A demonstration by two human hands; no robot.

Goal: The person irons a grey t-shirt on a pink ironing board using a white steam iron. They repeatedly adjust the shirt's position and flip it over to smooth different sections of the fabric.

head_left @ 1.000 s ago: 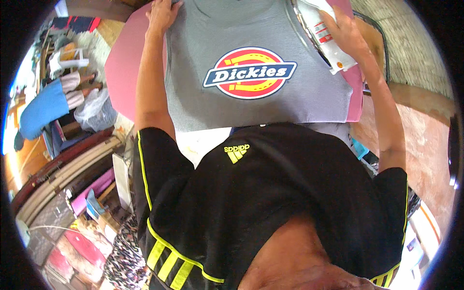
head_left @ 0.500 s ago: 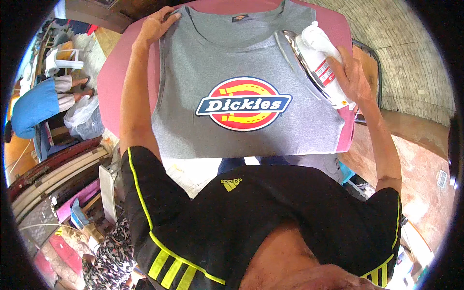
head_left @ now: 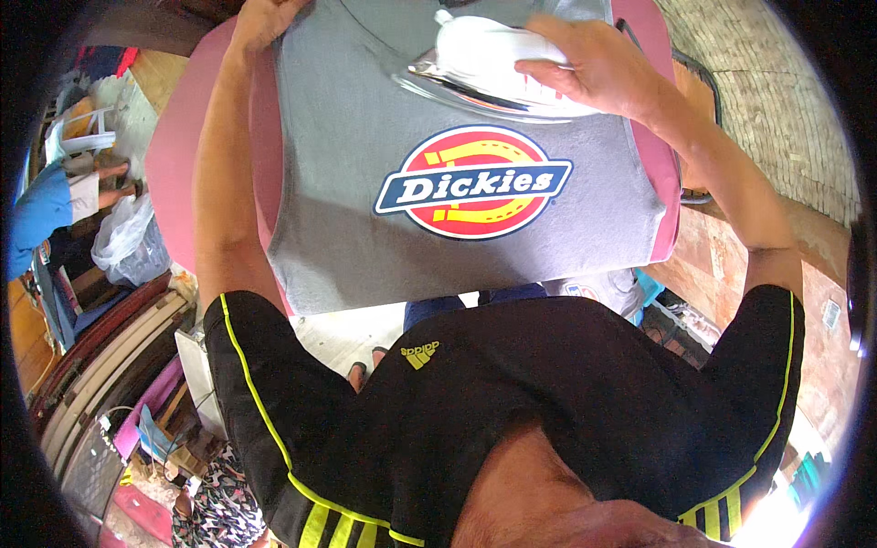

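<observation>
A grey sleeveless shirt (head_left: pixel 338 183) with a red, blue and yellow printed emblem lies spread over a padded pink ironing surface (head_left: pixel 178 183). My right hand (head_left: pixel 594 68) is closed round the handle of a white clothes iron (head_left: pixel 484 50). The iron's shiny metal base is on the upper right of the shirt, above the emblem, its tip pointing left; motion blurs it a little. At the shirt's upper left shoulder my left hand (head_left: pixel 265 20) has its fingers closed on the cloth. The top edge of the view cuts off part of that hand.
On the left stand a white plastic stool (head_left: pixel 87 137), a person in blue (head_left: pixel 41 215) and a clear plastic bag (head_left: pixel 132 237). Curved rails (head_left: pixel 114 356) run below them. A wooden board with a dark metal frame (head_left: pixel 699 119) adjoins the pink surface at right.
The iron has moved left and turned so that its tip points more to the left. My left hand and the shirt's top now sit higher in the view.
</observation>
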